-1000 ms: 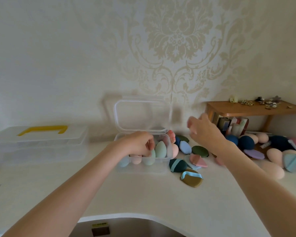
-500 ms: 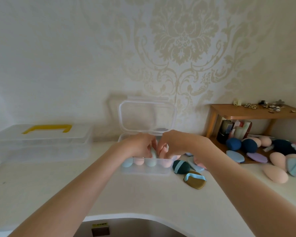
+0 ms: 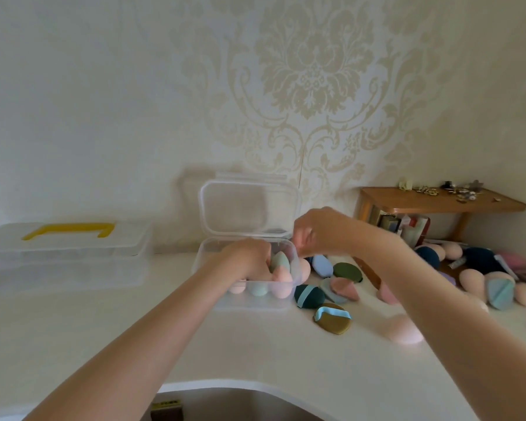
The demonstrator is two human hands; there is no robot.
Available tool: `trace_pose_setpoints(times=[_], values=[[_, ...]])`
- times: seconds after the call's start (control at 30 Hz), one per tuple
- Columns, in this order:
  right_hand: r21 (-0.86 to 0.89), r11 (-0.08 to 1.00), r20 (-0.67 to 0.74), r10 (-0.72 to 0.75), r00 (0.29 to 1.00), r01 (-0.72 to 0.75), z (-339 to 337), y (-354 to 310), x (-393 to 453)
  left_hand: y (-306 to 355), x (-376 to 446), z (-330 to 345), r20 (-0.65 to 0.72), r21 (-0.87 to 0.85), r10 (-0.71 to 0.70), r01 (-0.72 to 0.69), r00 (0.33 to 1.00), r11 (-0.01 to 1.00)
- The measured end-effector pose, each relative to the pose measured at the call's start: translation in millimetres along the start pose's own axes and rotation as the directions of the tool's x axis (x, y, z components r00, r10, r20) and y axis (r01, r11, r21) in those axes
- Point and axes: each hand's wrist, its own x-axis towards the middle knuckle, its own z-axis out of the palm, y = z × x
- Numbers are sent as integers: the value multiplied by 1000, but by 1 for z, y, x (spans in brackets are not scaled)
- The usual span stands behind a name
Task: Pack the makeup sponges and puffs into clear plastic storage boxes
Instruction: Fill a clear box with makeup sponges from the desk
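Note:
A small clear plastic box [image 3: 255, 302] stands open on the white counter, its lid [image 3: 249, 208] upright against the wall. Egg-shaped sponges stand inside: a teal one [image 3: 280, 260], a pink one [image 3: 282, 284] and a mint one [image 3: 257, 288]. My left hand [image 3: 246, 260] is down in the box against the sponges, its fingers hidden behind its back. My right hand [image 3: 319, 232] hovers over the box's right rear corner, fingers loosely curled, nothing visible in it. Loose puffs lie right of the box: a dark teal puff [image 3: 308, 296], an olive puff [image 3: 331, 323] and a light blue puff [image 3: 322, 264].
A larger closed clear box [image 3: 67, 262] with a yellow handle sits at the left against the wall. A low wooden shelf [image 3: 438, 203] with small trinkets stands at the right, with more sponges and puffs [image 3: 483, 278] piled below it. The counter's curved front edge [image 3: 225, 385] runs near me.
My right hand came in from the right to the box beside my left hand, then lifted up and right away from it. A pink sponge now stands at the box's right end. My left hand stayed inside.

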Motion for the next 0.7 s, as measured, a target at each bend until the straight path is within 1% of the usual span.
trace_pose_setpoints(times=[0.03, 0.07, 0.1, 0.13, 0.17, 0.2, 0.27, 0.3, 0.33, 0.37, 0.4, 0.43, 0.47, 0.53, 0.57, 0.6, 0.67, 0.7], values=[[-61, 997, -9, 48, 999, -49, -5, 8, -3, 4, -3, -2, 5, -12, -14, 14, 1000, 1000], [-130, 986, 22, 108, 994, -105, -7, 14, -5, 6, -3, -3, 17, -30, -27, 28, 999, 999], [-196, 967, 100, 185, 978, -163, -6, 19, -10, 9, -4, -4, 35, -55, -39, 41, 999, 998], [-263, 942, 202, 267, 942, -210, -4, 21, -17, 12, -4, -4, 49, -64, -52, 55, 997, 996], [-334, 913, 307, 341, 888, -235, -2, 21, -24, 15, -5, -4, 49, -55, -60, 63, 997, 996], [-400, 886, 396, 397, 828, -234, -1, 20, -35, 16, -5, -2, 24, -21, -60, 61, 998, 998], [-477, 857, 504, 450, 737, -196, 0, 17, -53, 20, -7, 1, -40, 48, -50, 52, 998, 997], [-490, 850, 532, 466, 707, -191, 1, 17, -59, 22, -9, 1, -24, 39, -58, 59, 998, 997], [-499, 841, 540, 490, 684, -209, 4, 16, -65, 25, -12, 0, 35, -18, -92, 93, 995, 996], [-507, 830, 532, 512, 674, -231, 7, 17, -68, 28, -14, -3, 101, -90, -142, 152, 985, 984], [-514, 821, 521, 529, 670, -248, 12, 18, -72, 29, -17, -5, 139, -132, -180, 198, 974, 971], [-512, 820, 514, 530, 674, -255, 16, 19, -74, 30, -17, -6, 124, -130, -195, 211, 973, 969], [-502, 827, 510, 519, 686, -253, 19, 18, -75, 30, -17, -5, 85, -93, -188, 196, 978, 976], [-475, 846, 492, 483, 724, -241, 21, 15, -78, 30, -19, -2, 2, 2, -115, 115, 993, 993], [-452, 857, 466, 463, 754, -248, 20, 13, -78, 33, -22, -1, -13, 31, -109, 110, 994, 993], [-407, 874, 418, 436, 797, -265, 19, 13, -76, 34, -23, 0, -3, 49, -112, 112, 994, 993], [-261, 914, 254, 376, 891, -311, 16, 12, -68, 27, -17, -5, 32, 216, 4, -11, 999, 976], [-175, 931, 160, 349, 923, -321, 14, 11, -63, 25, -22, -8, 44, 284, 69, -79, 997, 956]])
